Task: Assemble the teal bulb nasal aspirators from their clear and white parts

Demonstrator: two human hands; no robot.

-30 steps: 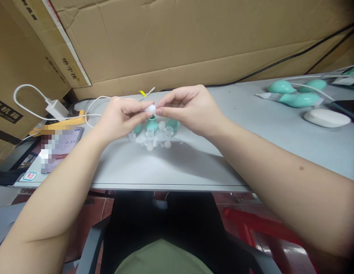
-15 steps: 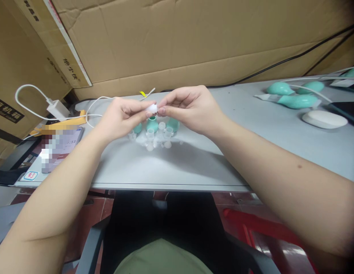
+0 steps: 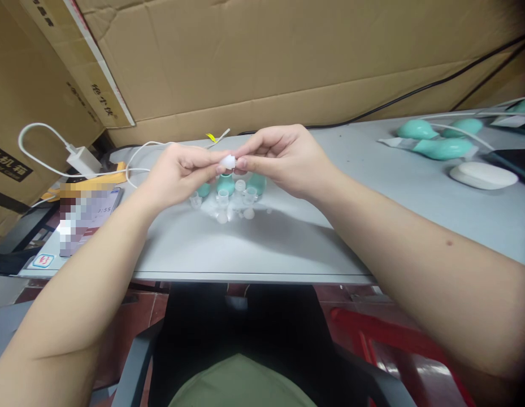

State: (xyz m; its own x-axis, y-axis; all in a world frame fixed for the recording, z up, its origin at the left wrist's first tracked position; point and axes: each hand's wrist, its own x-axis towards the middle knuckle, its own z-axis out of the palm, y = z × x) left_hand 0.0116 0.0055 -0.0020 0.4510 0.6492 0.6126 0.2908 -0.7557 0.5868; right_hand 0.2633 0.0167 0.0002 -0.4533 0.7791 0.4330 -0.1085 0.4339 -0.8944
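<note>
My left hand [image 3: 173, 174] pinches a small white plastic cap-like piece [image 3: 229, 162] between thumb and fingertips, above the table. My right hand [image 3: 283, 160] is closed in a pinch at the right end of that piece, its fingertips touching it. Whatever lies between the right fingertips is too small to make out. Just below the hands stand mint-green bulb-shaped bottles [image 3: 225, 185], partly hidden by my fingers. In front of them are several clear plastic fittings [image 3: 222, 196] and small translucent round pieces [image 3: 248, 213] on the grey table [image 3: 296, 249].
At the right lie mint-green bulbs [image 3: 443, 148], a white oval case [image 3: 483, 176] and a dark device [image 3: 514, 161]. A phone [image 3: 95, 217], a white charger [image 3: 83, 161] and an orange power strip [image 3: 88, 183] are at the left. Cardboard [image 3: 287, 62] walls the back.
My right fingertips have closed in on the end of the white piece, where a small gap showed before. The view has shifted slightly.
</note>
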